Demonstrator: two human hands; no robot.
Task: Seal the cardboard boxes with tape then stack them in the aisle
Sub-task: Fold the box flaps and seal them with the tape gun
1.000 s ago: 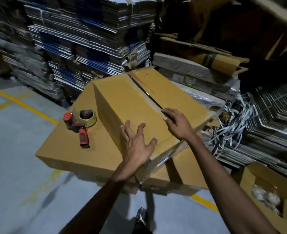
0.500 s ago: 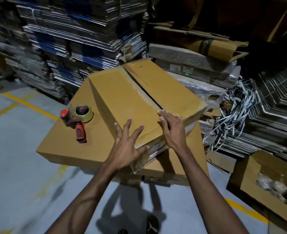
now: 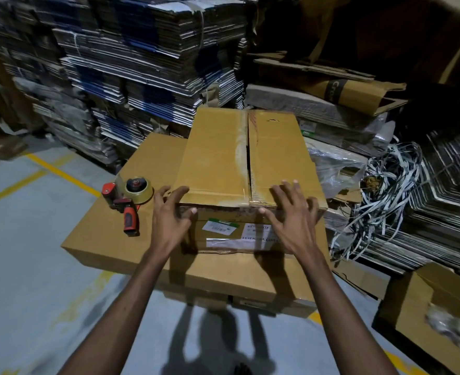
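while both hands (image 3: pixel 169 220) (image 3: pixel 294 220) clasp its near edge, the cardboard box (image 3: pixel 218 158) sits unsealed.

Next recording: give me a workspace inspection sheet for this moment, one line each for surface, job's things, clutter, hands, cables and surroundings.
Surface: wide flat brown cardboard box on grey concrete floor serves as bench.
Job's things: smaller brown cardboard box on top, flaps closed, centre seam gapped; red-handled tape dispenser lies beside it.
Clutter: open carton holding plastic-wrapped contents; tangled white strapping.
Hands: left hand and right hand grip the smaller box's near corners.
Cables: nothing seen.
Surroundings: stacked flattened cartons; yellow floor line.
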